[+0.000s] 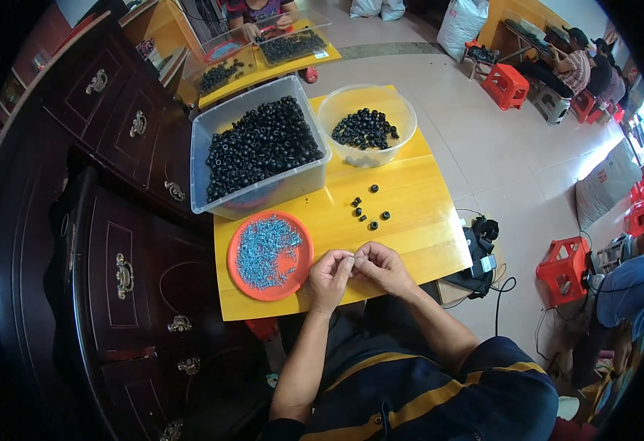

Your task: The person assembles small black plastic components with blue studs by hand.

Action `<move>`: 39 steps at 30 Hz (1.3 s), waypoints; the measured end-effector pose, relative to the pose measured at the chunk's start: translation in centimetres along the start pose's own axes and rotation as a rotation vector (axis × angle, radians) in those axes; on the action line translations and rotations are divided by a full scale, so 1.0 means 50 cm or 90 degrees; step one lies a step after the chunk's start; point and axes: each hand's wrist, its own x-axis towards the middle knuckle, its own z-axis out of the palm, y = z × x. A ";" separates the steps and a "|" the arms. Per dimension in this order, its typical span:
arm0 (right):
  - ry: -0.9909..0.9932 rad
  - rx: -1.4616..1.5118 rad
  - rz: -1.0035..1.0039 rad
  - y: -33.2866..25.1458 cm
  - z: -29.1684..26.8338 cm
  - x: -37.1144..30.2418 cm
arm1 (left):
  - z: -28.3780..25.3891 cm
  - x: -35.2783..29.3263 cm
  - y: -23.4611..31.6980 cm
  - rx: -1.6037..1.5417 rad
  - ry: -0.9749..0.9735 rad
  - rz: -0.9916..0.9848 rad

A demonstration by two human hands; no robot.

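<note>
My left hand (pixel 330 277) and my right hand (pixel 384 269) meet fingertip to fingertip over the near edge of the yellow table (pixel 417 191). Both are closed in a pinch, and whatever sits between the fingers is too small to make out. Left of my hands lies a red-orange plate (pixel 303 268) spread with many small blue-silver pieces (pixel 263 250). Beyond my fingers several loose black ring-like parts (pixel 374 226) rest on the tabletop.
A clear rectangular bin (pixel 270 189) full of black parts stands at the back left, beside a round clear tub (pixel 404 125) holding fewer. Dark wooden drawers (pixel 127 257) rise at my left. Behind, a person works at another yellow table (pixel 263 70). Red stools (pixel 559 268) stand at right.
</note>
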 end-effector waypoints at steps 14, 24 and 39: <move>0.020 -0.001 -0.003 0.009 -0.010 -0.008 | 0.006 0.001 0.002 0.000 -0.030 0.031; 0.037 -0.059 -0.023 0.016 -0.002 -0.003 | 0.001 0.003 -0.012 -0.013 -0.027 0.036; 0.054 -0.038 -0.027 0.004 0.003 -0.003 | 0.009 0.002 -0.015 -0.003 0.012 0.002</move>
